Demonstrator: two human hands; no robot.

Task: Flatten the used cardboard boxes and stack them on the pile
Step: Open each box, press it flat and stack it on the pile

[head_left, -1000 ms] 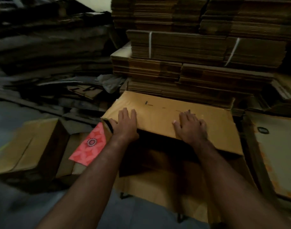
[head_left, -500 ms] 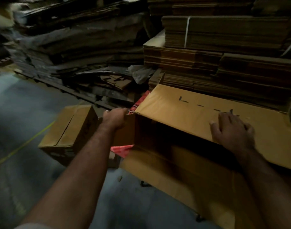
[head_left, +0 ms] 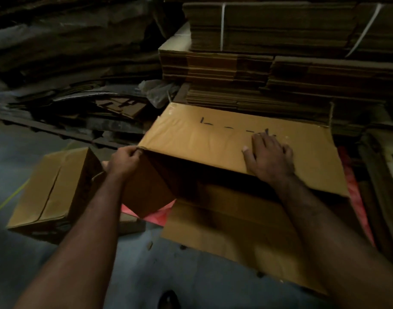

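A large brown cardboard box [head_left: 204, 139] lies open on its side in front of me, its top panel marked with black strokes. My left hand [head_left: 124, 159] pinches the box's near left corner, above a side flap [head_left: 146, 192] that hangs down. My right hand [head_left: 269, 155] presses flat on the top panel, fingers spread. A bottom flap [head_left: 235, 237] spreads over the floor toward me. Flattened cardboard piles [head_left: 269, 70] rise just behind the box.
A second, still closed box [head_left: 50, 192] sits on the floor at left. Red patterned sheet [head_left: 160, 216] shows under the open box. Dark crushed cardboard heaps [head_left: 68, 52] fill the left background. Grey concrete floor [head_left: 168, 275] lies near me.
My left hand slid off the top panel to the left corner and now pinches it. The side flap has swung down. My view has turned a little to the left.
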